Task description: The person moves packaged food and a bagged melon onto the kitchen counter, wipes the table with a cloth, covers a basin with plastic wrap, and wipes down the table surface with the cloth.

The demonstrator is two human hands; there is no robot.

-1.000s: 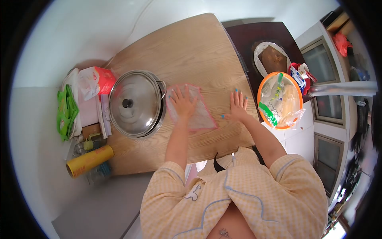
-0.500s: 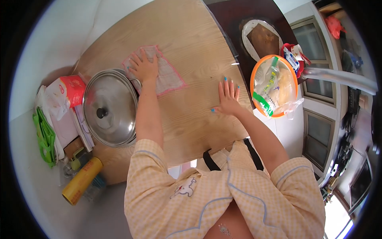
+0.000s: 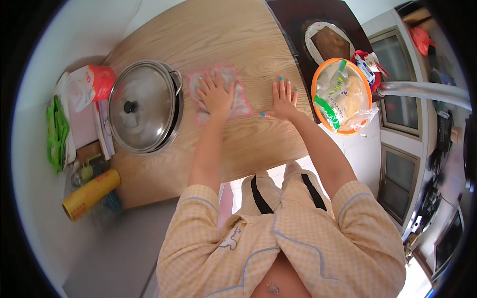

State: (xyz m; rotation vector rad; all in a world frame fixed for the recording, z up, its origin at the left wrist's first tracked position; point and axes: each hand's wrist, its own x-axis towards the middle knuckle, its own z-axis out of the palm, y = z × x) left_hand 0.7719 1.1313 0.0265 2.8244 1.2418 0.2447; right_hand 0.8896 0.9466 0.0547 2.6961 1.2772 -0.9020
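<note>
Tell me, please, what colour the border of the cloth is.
The border is pink, shown in the head view.

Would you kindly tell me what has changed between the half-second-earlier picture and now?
The left hand and the pink-edged cloth beneath it have slid back toward the person and rightward, away from the lidded pot. The camera's view has shifted too. Nothing was newly grasped or released. The right hand stays flat on the wooden table; the pot and orange-rimmed basket appear unmoved.
</note>
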